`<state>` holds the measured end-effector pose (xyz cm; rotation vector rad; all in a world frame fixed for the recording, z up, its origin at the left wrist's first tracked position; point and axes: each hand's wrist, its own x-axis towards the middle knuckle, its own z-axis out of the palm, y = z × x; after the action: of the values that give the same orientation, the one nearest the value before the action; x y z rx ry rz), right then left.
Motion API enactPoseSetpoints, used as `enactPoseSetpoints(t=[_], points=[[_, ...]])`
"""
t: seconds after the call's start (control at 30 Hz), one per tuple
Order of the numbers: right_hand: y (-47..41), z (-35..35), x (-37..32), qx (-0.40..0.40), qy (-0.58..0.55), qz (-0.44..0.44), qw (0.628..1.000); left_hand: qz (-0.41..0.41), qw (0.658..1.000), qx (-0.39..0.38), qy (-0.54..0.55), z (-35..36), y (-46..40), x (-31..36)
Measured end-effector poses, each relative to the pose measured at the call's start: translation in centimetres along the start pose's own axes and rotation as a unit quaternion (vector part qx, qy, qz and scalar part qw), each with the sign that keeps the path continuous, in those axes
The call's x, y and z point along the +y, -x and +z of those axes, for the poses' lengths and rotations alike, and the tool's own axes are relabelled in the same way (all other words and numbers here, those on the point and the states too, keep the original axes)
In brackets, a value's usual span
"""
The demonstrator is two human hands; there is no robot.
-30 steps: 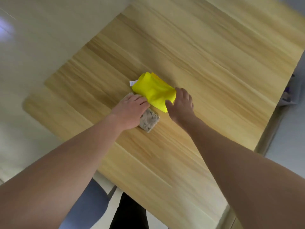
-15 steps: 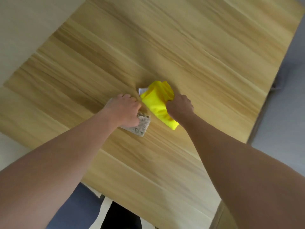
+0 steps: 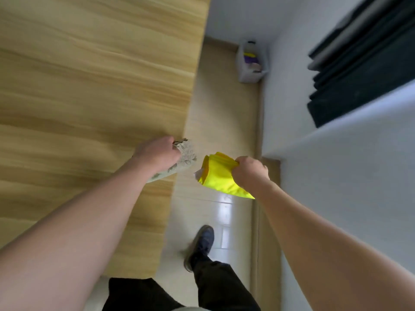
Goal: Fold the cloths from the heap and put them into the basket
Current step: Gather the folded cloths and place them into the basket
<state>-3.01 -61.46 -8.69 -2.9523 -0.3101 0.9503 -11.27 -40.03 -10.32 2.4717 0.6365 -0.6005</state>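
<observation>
L hand (image 3: 157,153) curled round folded grey patterned cloth (image 3: 185,153), gripping it at table (image 3: 89,86) edge, cloth end poking past fingers and over edge, rest running back under wrist. R hand (image 3: 250,170) clenched on folded yellow cloth (image 3: 219,176), held in air over floor (image 3: 224,108), clear of table; small white tag showing at cloth's left side. Two cloths near each other, not touching. Both forearms stretched fwd from bottom of view.

White basket (image 3: 251,75) on floor in far corner by wall (image 3: 336,198), well apart from both hands; sth yellow, purple and pale inside, too blurred to tell what.

Dark shoe (image 3: 201,245) and black trouser leg (image 3: 220,281) below, on floor betw. table and wall. Dark stacked slabs (image 3: 359,63) upper right, blurred; can't tell what. Whole view motion-blurred.
</observation>
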Motion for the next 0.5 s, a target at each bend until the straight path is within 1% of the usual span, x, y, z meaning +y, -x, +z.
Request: enactPoseSetpoints(t=[0.1, 0.23, 0.37, 0.5], points=[[0.9, -1.4, 8.6, -0.006, -0.023, 0.025, 0.999, 0.062, 0.996, -0.015, -0.059, 3.3, -0.3, 9.8], [2.1, -3.4, 16.7, -0.006, -0.041, 0.032, 0.999, 0.114, 0.986, -0.022, -0.115, 5.4, -0.3, 19.2], [1.6, -5.1, 20.7, -0.005, -0.059, 0.015, 0.998, 0.149, 0.980, -0.023, -0.133, 4.6, -1.8, 24.0], [-0.9, -7.0, 21.9, -0.019, -0.088, -0.011, 0.996, 0.162, 0.978, -0.024, -0.131, 2.4, -4.8, 26.3]])
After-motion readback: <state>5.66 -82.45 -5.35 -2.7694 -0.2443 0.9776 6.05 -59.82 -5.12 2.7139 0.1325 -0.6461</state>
